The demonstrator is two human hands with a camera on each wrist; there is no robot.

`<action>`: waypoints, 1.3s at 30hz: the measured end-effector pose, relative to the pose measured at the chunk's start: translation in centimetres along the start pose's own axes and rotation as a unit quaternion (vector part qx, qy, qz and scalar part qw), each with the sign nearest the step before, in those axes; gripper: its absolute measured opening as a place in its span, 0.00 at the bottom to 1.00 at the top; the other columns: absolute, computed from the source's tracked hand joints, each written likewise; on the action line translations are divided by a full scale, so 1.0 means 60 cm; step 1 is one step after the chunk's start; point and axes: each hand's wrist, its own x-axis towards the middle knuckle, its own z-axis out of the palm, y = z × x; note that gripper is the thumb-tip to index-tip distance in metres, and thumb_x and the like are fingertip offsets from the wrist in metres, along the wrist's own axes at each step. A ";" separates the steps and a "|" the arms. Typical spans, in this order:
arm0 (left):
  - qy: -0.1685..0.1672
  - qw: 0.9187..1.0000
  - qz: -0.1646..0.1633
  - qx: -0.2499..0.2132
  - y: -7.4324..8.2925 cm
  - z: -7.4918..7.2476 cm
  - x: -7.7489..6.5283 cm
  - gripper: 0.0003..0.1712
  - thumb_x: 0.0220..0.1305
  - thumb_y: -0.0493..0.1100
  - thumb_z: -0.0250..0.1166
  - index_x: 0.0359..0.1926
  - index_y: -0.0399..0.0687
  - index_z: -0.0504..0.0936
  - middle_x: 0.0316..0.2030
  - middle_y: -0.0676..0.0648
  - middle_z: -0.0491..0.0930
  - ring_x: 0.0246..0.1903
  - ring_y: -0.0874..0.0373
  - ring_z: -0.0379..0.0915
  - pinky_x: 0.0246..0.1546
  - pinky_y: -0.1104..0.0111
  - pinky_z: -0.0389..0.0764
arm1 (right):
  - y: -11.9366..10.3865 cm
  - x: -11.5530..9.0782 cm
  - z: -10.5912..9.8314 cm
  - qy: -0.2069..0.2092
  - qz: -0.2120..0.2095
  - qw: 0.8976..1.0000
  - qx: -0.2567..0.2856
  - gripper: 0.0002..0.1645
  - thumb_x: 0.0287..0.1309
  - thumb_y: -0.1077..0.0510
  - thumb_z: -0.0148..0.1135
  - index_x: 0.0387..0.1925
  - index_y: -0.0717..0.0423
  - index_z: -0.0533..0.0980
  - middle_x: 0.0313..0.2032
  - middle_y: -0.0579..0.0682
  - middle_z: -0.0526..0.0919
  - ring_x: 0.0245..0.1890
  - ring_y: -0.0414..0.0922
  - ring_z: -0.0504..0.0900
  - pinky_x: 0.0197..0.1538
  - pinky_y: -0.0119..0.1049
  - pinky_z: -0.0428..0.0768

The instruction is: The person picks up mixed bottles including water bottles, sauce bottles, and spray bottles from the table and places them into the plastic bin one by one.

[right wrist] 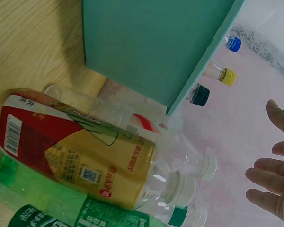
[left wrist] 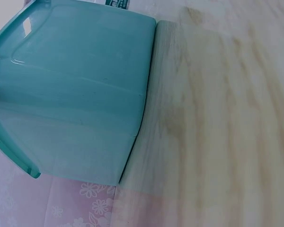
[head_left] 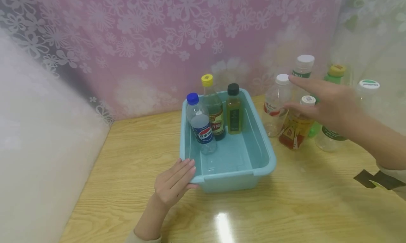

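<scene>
My left hand (head_left: 175,182) holds the near left corner of a light blue plastic basin (head_left: 229,183), fingers over the rim and thumb low outside. Three bottles stand upright inside: a Pepsi bottle (head_left: 203,130) with a blue cap, a yellow-capped bottle (head_left: 214,109) and a dark-capped bottle (head_left: 234,112) of yellowish liquid. To the right, my right hand (head_left: 336,103) is over a group of bottles, its fingers apart in the right wrist view. Nearest it are a clear bottle (head_left: 272,112) with a red-and-white label and a white-capped bottle (right wrist: 80,151) with a red-and-gold label.
Behind these stand a clear bottle (head_left: 302,68) with a green label and a green bottle (head_left: 336,75) with a yellow cap. A clear bottle (head_left: 368,89) with a white-and-green cap is at the right. A pink flowered sheet (head_left: 152,59) borders the wooden table (head_left: 136,147).
</scene>
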 end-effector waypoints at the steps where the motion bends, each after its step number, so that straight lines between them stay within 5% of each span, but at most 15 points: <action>1: 0.000 1.000 0.000 -0.001 0.000 0.000 0.000 0.17 0.62 0.45 0.63 0.37 0.33 0.85 0.27 0.37 0.85 0.28 0.49 0.84 0.33 0.61 0.88 | 0.002 -0.004 -0.001 0.002 0.003 1.000 -0.008 0.43 0.59 0.27 0.48 0.50 0.62 0.79 0.41 0.62 0.84 0.16 0.51 0.77 0.12 0.33 0.66; 10: -0.007 1.000 -0.003 -0.004 0.000 0.000 -0.003 0.17 0.62 0.45 0.63 0.38 0.33 0.84 0.28 0.36 0.85 0.29 0.48 0.85 0.35 0.61 0.88 | 0.020 -0.031 -0.005 0.002 0.063 0.997 -0.037 0.48 0.58 0.25 0.42 0.47 0.63 0.80 0.38 0.65 0.84 0.08 0.45 0.63 0.09 0.30 0.50; 20: -0.007 1.000 -0.004 -0.003 0.001 0.000 -0.002 0.17 0.62 0.45 0.63 0.36 0.32 0.85 0.27 0.36 0.85 0.27 0.48 0.84 0.34 0.61 0.88 | 0.042 -0.061 0.009 -0.003 0.119 0.993 -0.011 0.49 0.55 0.23 0.43 0.47 0.64 0.80 0.40 0.66 0.83 0.15 0.54 0.74 0.13 0.31 0.60; 23: -0.008 1.000 -0.006 -0.003 0.002 -0.002 -0.002 0.17 0.62 0.45 0.63 0.36 0.32 0.85 0.27 0.36 0.85 0.27 0.48 0.84 0.34 0.61 0.88 | 0.048 -0.068 0.011 -0.030 0.144 0.989 0.000 0.39 0.58 0.32 0.56 0.50 0.62 0.79 0.41 0.66 0.83 0.15 0.51 0.72 0.14 0.29 0.60; 28: -0.010 1.000 -0.006 -0.003 0.001 -0.003 -0.002 0.17 0.62 0.45 0.63 0.36 0.32 0.85 0.27 0.36 0.85 0.27 0.48 0.84 0.35 0.61 0.88 | 0.050 -0.080 0.017 -0.115 0.255 0.960 0.026 0.29 0.51 0.51 0.70 0.54 0.58 0.76 0.45 0.64 0.82 0.28 0.59 0.82 0.18 0.17 0.59; 35: -0.008 1.000 -0.005 -0.005 0.001 -0.002 -0.001 0.16 0.62 0.45 0.63 0.36 0.32 0.85 0.27 0.36 0.85 0.27 0.48 0.84 0.35 0.61 0.88 | 0.050 -0.097 0.031 -0.163 0.350 0.918 0.092 0.33 0.52 0.48 0.70 0.57 0.59 0.74 0.50 0.67 0.78 0.47 0.66 0.78 0.34 0.14 0.67; 39: -0.009 1.000 -0.004 -0.004 0.000 -0.002 -0.001 0.16 0.62 0.45 0.63 0.37 0.32 0.85 0.27 0.36 0.85 0.27 0.48 0.84 0.34 0.61 0.88 | 0.052 -0.105 0.036 -0.181 0.380 0.900 0.115 0.33 0.54 0.46 0.67 0.59 0.55 0.73 0.53 0.66 0.77 0.47 0.64 0.78 0.32 0.09 0.66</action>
